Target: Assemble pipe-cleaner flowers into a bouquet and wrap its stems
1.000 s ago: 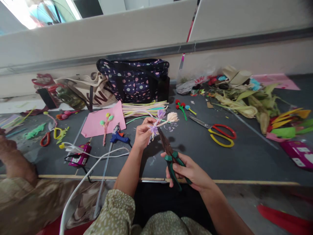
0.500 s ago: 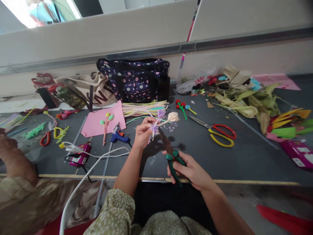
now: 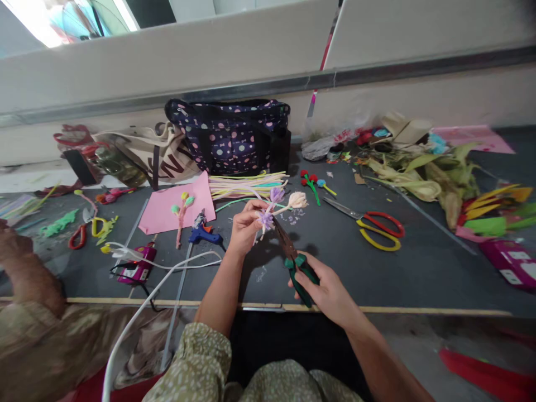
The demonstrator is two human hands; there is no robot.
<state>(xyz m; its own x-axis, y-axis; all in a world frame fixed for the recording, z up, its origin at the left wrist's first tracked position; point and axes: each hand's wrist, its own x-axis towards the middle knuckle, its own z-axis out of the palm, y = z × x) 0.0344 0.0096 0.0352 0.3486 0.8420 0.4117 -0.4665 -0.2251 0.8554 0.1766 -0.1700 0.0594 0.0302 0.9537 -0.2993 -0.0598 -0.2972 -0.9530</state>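
Between the fingers of my left hand is a small bunch of pipe-cleaner flowers, purple ones and a cream one on a stem to the right. My right hand is wrapped round the green handles of long-nose pliers. The pliers' jaws point up and left, with their tips at the purple flower near my left fingers. Whether the tips grip a stem I cannot tell. Above the hands lies a bundle of pale pipe cleaners.
Scissors with red and yellow handles lie to the right, husks beyond. On the left are a blue glue gun, pink paper, a purple power strip and a white cable. Another person's arm rests at far left.
My right hand has closed its fingers further, and the plier handles have come closer together. My left hand and the flowers have hardly moved.
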